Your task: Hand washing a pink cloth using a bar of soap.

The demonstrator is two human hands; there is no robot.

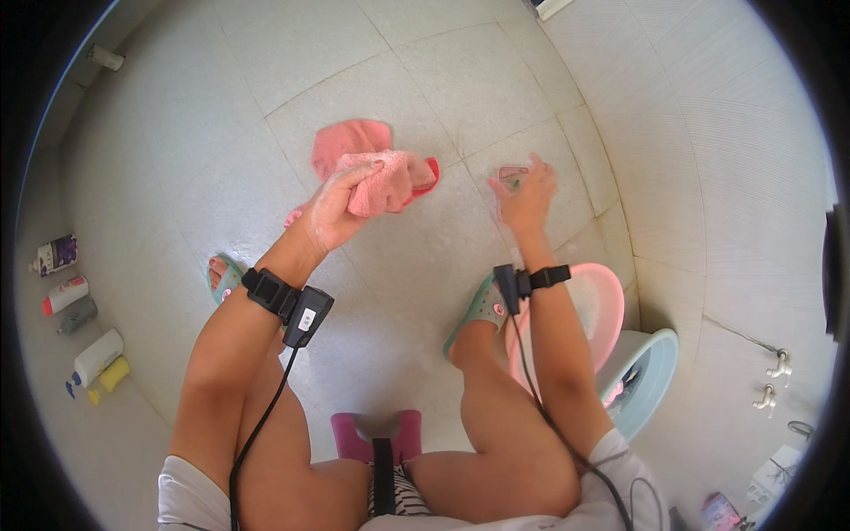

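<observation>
Gripped in my left hand (345, 206) is a bunched pink towel (388, 182), raised in front of me. Part of the towel spreads behind the hand over the tiled floor (431, 259), and a bright red edge shows at its right. White suds cling to the wrist. My right hand (531, 196) is at a small pink-rimmed clear dish (512, 175) on the floor to the right, fingers spread around it. Whether the fingers grip the dish cannot be told. A black strapped device sits on each forearm.
A pink basin (614, 292) stands beside my right forearm, with a light blue basin (667, 358) holding cloth behind it. Several bottles (99, 352) line the left wall. Two taps (780, 365) are on the right wall. A magenta stool (352, 435) is beneath me.
</observation>
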